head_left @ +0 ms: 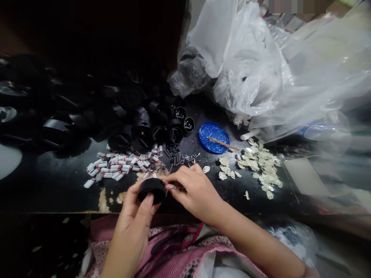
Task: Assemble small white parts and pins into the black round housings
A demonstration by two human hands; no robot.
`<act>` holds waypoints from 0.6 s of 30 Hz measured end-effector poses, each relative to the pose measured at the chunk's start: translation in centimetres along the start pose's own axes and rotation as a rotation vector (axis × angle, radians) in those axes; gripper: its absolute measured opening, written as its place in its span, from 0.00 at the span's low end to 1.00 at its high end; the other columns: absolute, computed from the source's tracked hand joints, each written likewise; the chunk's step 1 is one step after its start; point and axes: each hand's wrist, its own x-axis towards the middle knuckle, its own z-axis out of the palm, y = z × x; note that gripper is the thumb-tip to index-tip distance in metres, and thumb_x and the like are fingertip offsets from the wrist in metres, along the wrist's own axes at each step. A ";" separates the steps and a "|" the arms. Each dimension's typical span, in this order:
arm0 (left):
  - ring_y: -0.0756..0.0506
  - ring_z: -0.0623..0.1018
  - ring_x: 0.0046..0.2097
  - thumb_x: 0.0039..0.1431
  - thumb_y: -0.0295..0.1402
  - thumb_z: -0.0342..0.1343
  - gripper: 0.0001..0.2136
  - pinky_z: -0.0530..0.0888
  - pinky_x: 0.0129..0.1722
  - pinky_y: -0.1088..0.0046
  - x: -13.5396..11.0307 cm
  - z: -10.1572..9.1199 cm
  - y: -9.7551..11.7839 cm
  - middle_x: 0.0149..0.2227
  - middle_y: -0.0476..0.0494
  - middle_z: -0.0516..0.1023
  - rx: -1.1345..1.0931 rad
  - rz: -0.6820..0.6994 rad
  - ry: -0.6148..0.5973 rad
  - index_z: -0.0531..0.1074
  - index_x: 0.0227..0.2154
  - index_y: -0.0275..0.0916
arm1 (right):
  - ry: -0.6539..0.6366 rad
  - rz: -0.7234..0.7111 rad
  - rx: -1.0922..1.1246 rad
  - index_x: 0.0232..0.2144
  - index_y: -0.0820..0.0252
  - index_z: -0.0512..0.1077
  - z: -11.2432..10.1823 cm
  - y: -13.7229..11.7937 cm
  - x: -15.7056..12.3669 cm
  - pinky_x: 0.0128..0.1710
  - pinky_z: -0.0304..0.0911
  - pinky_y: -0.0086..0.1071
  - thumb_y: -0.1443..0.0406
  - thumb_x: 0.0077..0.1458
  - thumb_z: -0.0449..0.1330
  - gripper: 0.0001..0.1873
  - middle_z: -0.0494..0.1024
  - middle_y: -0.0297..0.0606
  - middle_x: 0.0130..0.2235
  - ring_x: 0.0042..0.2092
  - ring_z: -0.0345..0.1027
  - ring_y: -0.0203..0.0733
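Note:
My left hand (136,216) is closed around a short black cylindrical cup (155,186), its thumb pressed inside the open rim. At the cup's right side my right hand (194,189) pinches a thin, dark, pointed piece; it is too small to name. Just beyond both hands lie loose dark springs (178,156). To their left is a heap of small white cylinders with red ends (116,166). Pale flat tabs with holes (261,164) are scattered on the right side of the black table (66,195).
Many black cylindrical cups (142,143) crowd the back left. A blue lid (213,135) with a brown stick (222,143) across it lies beyond my right hand. Clear plastic bags (249,65) are piled at the back right. The table's front edge (72,212) is worn.

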 end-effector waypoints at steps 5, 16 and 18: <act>0.44 0.75 0.50 0.54 0.36 0.60 0.12 0.72 0.51 0.65 0.0 -0.1 -0.3 0.47 0.48 0.75 -0.021 0.030 0.065 0.72 0.42 0.48 | -0.074 0.026 -0.196 0.45 0.57 0.70 -1.0 0.9 1.2 0.41 0.49 0.36 0.69 0.59 0.55 0.11 0.76 0.35 0.40 0.40 0.68 0.40; 0.44 0.77 0.47 0.59 0.30 0.55 0.03 0.73 0.51 0.59 1.0 2.3 1.0 0.42 0.46 0.79 -0.369 0.014 0.072 0.73 0.34 0.42 | -0.179 0.073 -0.358 0.32 0.62 0.70 -1.1 0.6 2.5 0.38 0.53 0.38 0.65 0.55 0.56 0.06 0.76 0.38 0.35 0.35 0.68 0.42; 0.44 0.78 0.46 0.59 0.30 0.55 0.03 0.75 0.49 0.60 1.2 2.7 1.3 0.40 0.45 0.79 -0.418 -0.038 0.073 0.73 0.33 0.40 | -0.141 0.085 -0.198 0.31 0.61 0.69 -1.1 0.4 1.9 0.40 0.54 0.36 0.65 0.54 0.57 0.04 0.76 0.34 0.35 0.36 0.68 0.39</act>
